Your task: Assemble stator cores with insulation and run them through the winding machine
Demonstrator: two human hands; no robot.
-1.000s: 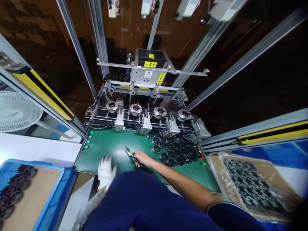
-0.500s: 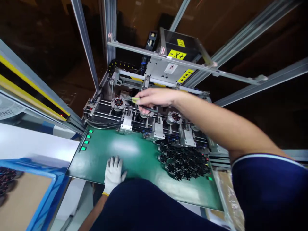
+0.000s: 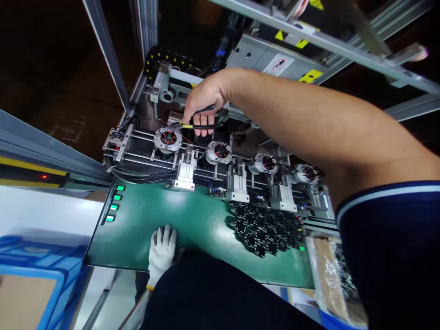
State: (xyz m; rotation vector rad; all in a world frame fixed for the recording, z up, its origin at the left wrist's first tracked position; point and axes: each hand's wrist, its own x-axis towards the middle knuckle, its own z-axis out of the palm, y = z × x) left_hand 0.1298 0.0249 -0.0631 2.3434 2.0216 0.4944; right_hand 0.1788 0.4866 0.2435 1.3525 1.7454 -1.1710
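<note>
open green tabletop (image 3: 192, 215), round fixture (image 3: 160, 140) beside pliers (image 3: 187, 126)

One head-worn camera looks forward and down from above the near edge of the green table (image 3: 202, 220), close by, seeing past its far edge to the machine (image 3: 237, 184).

Right arm (image 3: 295, 114) stretches across, bare right grip (image 3: 203, 98) curled; gloved left grip (image 3: 162, 251) lies palm-down.

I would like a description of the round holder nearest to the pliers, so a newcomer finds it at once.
Beyond the green worktable stands a row of four round metal holders. The wanted holder is at the row's left end. Unlike its three neighbours, it has the tip of the pliers, gripped by the bare right hand, close to its far rim.
</note>
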